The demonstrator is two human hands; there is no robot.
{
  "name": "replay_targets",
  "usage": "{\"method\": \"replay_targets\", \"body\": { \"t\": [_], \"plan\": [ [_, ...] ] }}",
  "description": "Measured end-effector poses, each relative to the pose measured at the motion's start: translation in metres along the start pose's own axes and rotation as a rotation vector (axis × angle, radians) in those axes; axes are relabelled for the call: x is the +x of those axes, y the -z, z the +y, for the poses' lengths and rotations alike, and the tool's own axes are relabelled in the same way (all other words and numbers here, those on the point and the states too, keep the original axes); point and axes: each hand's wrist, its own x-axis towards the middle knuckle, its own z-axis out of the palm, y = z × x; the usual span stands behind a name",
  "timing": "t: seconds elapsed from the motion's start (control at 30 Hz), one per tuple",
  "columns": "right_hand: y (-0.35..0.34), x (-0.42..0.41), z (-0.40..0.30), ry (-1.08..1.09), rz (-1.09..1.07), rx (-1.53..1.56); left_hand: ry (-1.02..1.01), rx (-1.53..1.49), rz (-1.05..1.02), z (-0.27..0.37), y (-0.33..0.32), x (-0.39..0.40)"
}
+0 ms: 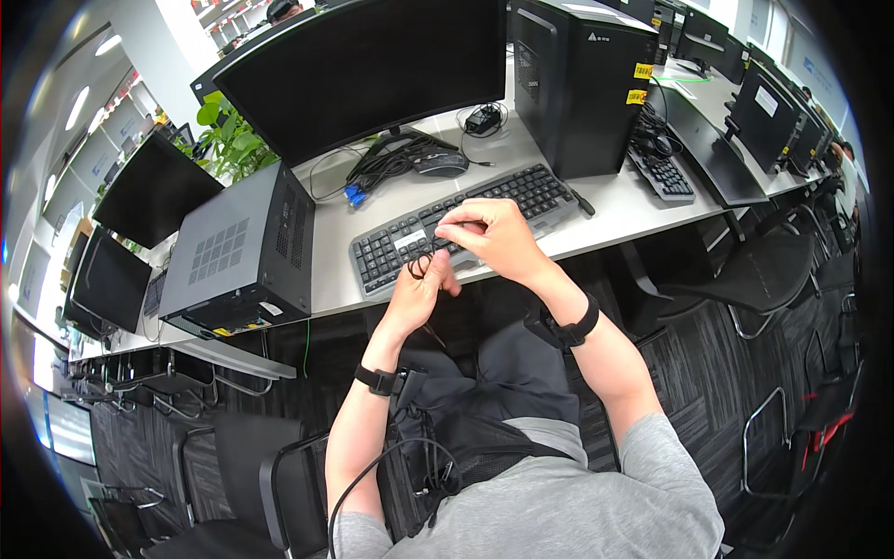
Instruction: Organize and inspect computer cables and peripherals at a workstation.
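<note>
My left hand (416,293) holds a small coil of thin black cable (418,265) over the front edge of the desk. Just to its upper right is my right hand (501,236), its thumb and fingertips pinched together on what seems to be a stretch of the same cable; the fingers partly hide it. Beneath both hands lies a black computer keyboard (532,190) with a pale label, its middle covered by my right hand. Behind the keyboard a black mouse (441,161) rests beside a bundle of black cable (380,164) with a blue connector (355,195).
A large monitor (377,70) stands at the back. One computer tower (576,91) is upright on the right; another computer case (230,244) is at the left, near a green plant (241,140). A black power adapter (483,119) lies behind the mouse. Chairs (754,276) flank the desk.
</note>
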Motion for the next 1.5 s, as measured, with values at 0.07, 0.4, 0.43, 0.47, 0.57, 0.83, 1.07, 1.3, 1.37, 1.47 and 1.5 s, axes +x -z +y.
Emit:
{"method": "replay_targets", "body": {
  "t": [0.07, 0.4, 0.43, 0.47, 0.57, 0.83, 1.07, 1.3, 1.37, 1.47, 1.5],
  "plan": [
    [-0.002, -0.006, 0.008, 0.002, 0.034, -0.034, 0.112, -0.279, -0.002, 0.003, -0.001, 0.001],
    [-0.04, -0.06, 0.029, -0.129, 0.217, 0.147, 0.067, -0.551, 0.142, -0.004, 0.004, -0.001],
    [-0.052, -0.059, 0.025, -0.027, 0.245, 0.039, 0.031, -0.542, 0.127, -0.003, 0.003, -0.001],
    [-0.063, -0.059, 0.026, 0.071, 0.201, -0.001, 0.063, -0.555, 0.097, -0.008, 0.006, -0.001],
    [-0.099, -0.055, 0.03, 0.224, 0.252, -0.108, 0.038, -0.51, 0.226, -0.002, -0.006, 0.003],
    [-0.09, -0.063, 0.027, 0.166, -0.009, -0.389, 0.112, -0.766, 0.257, 0.004, 0.007, 0.004],
    [-0.016, -0.097, 0.053, 0.054, -0.262, -0.205, 0.213, -0.868, 0.164, 0.006, 0.024, 0.004],
    [0.028, -0.051, 0.021, 0.07, -0.122, -0.149, 0.123, 0.1, -0.108, 0.028, -0.003, 0.005],
    [0.02, -0.031, 0.005, 0.177, -0.091, -0.164, 0.097, 0.15, -0.206, 0.02, -0.007, 0.001],
    [0.011, -0.015, 0.004, 0.166, -0.03, -0.163, 0.247, 0.062, -0.072, 0.006, -0.002, 0.005],
    [0.01, -0.014, 0.006, 0.116, -0.037, -0.114, 0.173, 0.033, 0.003, 0.031, -0.01, 0.002]
  ]
}}
